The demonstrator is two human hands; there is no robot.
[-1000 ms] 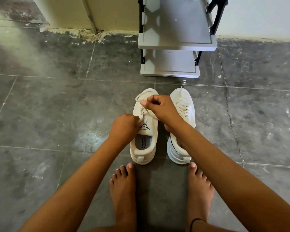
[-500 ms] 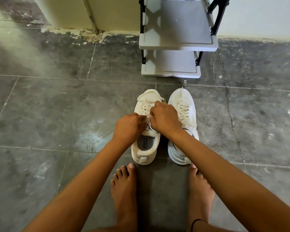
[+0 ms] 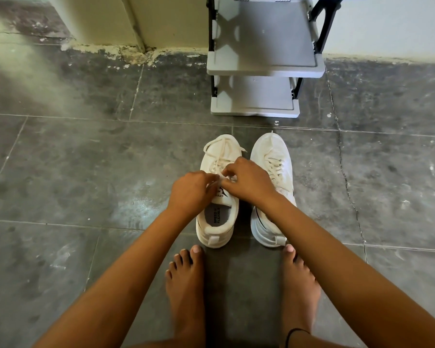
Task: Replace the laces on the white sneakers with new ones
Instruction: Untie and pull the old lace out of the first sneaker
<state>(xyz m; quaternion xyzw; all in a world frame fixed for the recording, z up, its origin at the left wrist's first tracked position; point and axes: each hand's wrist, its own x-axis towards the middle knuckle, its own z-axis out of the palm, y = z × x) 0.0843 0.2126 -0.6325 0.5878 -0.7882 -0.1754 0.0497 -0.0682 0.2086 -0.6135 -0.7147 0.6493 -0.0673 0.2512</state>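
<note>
Two white sneakers are seen from above on a grey tiled floor (image 3: 86, 172), side by side with toes pointed away from the person. The left sneaker (image 3: 217, 231) is being worked on: its lace (image 3: 217, 162) is slack across the upper eyelets, with loose loops lying over the toe. The left hand (image 3: 191, 190) is held over the tongue with fingers curled, and a strand of the lace is pinched at its fingertips. The right hand (image 3: 249, 179) is placed just beside it, nearly touching, with fingers likewise curled and pinching the lace. The right sneaker (image 3: 271, 151) is laced and partly crossed by the right forearm. Two bare feet (image 3: 186, 285) are set just behind the heels. A grey shoe rack (image 3: 264, 33) is placed against the wall beyond the toes.
</note>
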